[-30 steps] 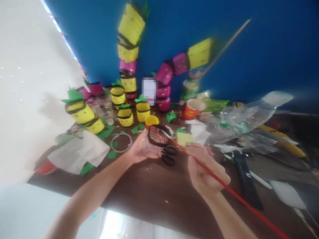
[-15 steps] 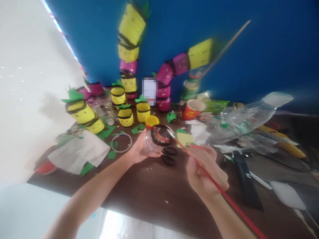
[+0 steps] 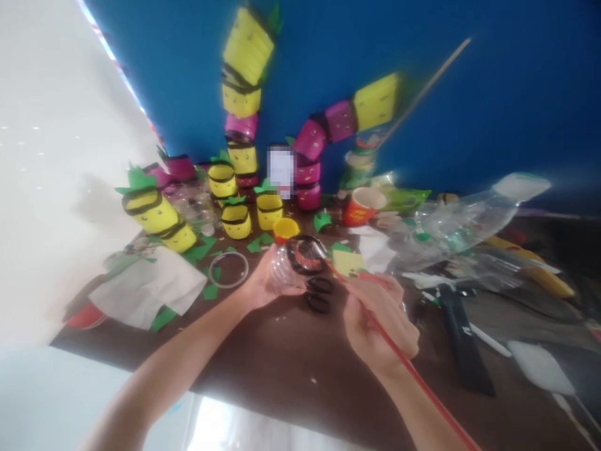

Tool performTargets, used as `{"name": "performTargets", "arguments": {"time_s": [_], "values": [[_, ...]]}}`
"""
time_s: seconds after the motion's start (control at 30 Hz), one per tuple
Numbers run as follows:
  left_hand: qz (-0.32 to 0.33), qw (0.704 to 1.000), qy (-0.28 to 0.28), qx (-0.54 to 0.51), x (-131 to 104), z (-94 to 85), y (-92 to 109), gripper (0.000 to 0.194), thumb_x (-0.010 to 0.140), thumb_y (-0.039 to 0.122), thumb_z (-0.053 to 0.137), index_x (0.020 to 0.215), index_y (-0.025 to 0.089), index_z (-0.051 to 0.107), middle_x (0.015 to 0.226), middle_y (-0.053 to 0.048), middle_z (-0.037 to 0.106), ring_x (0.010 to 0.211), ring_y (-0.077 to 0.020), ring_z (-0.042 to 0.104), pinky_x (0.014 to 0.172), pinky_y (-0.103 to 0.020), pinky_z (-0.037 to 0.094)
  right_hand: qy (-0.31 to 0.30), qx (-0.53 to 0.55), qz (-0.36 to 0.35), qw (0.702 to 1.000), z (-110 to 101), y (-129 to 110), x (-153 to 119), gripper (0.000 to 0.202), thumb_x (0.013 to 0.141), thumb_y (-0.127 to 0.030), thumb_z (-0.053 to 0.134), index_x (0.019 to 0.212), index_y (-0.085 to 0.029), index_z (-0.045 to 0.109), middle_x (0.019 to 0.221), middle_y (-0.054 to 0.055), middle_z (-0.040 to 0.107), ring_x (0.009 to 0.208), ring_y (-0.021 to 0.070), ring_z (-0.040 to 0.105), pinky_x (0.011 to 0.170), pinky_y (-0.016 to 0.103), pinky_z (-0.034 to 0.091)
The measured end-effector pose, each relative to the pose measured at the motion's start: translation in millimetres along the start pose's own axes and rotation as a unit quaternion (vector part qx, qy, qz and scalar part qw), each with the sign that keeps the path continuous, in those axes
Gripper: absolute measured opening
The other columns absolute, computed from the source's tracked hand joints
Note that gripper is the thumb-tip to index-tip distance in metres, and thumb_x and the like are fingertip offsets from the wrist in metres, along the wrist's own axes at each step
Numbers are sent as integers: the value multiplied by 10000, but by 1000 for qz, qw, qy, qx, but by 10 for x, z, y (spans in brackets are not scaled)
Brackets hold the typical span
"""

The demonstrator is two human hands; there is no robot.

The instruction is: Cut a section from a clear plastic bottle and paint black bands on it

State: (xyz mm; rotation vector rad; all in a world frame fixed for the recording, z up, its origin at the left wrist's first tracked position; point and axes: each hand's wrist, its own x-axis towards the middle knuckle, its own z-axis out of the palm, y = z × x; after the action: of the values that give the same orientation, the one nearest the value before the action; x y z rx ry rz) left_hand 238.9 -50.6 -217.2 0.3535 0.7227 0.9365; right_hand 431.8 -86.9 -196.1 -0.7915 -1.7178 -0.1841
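My left hand (image 3: 265, 279) is closed round a clear plastic cup (image 3: 282, 268), apparently a cut bottle piece, with a black band at its rim. The cup lies tilted, its mouth turned toward my right hand (image 3: 380, 319). That hand grips a paintbrush (image 3: 392, 344) with a long red handle, and the brush tip meets the black rim. Just behind the cup stands a small yellow pot (image 3: 286, 230). Black scissor handles (image 3: 320, 294) show beneath the cup; the blades are hidden.
Yellow cups with faces and green leaves (image 3: 236, 221) stand at the back. A red paper cup (image 3: 364, 207) and clear plastic bottles (image 3: 469, 216) lie right of them. White paper (image 3: 150, 285) and a clear ring (image 3: 228, 270) are at left; a black glue gun (image 3: 464, 338) at right.
My right hand has shifted slightly left with the paintbrush, bringing its tip to the near right of the rim. The cup has turned a little in my left hand.
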Motion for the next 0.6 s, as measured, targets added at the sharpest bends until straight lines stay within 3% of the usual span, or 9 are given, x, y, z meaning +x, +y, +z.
{"name": "performTargets", "arguments": {"time_s": [0.2,0.43,0.6], "values": [[-10,999,-3,-48,-36,82,4,635,951,533,200,943,111,673,719,-102,721,695,-206,692,718,-363,555,-1,-6,-2,1000,-6,-13,13,187,754,-31,599,861,-183,619,774,38,719,691,167,691,785,391,521],[43,995,-35,-85,-54,82,-44,553,954,496,276,1047,106,656,873,-113,738,839,-224,697,870,-375,509,-10,-22,-8,1000,-11,7,-2,183,774,-68,578,883,-212,604,775,34,716,680,172,685,759,391,516],[69,995,-6,-72,-12,64,-27,500,963,449,297,1059,112,653,855,-100,739,799,-206,697,870,-360,499,4,-37,3,999,4,18,-21,192,774,-68,572,892,-216,602,764,27,714,667,175,685,772,394,517]]}}
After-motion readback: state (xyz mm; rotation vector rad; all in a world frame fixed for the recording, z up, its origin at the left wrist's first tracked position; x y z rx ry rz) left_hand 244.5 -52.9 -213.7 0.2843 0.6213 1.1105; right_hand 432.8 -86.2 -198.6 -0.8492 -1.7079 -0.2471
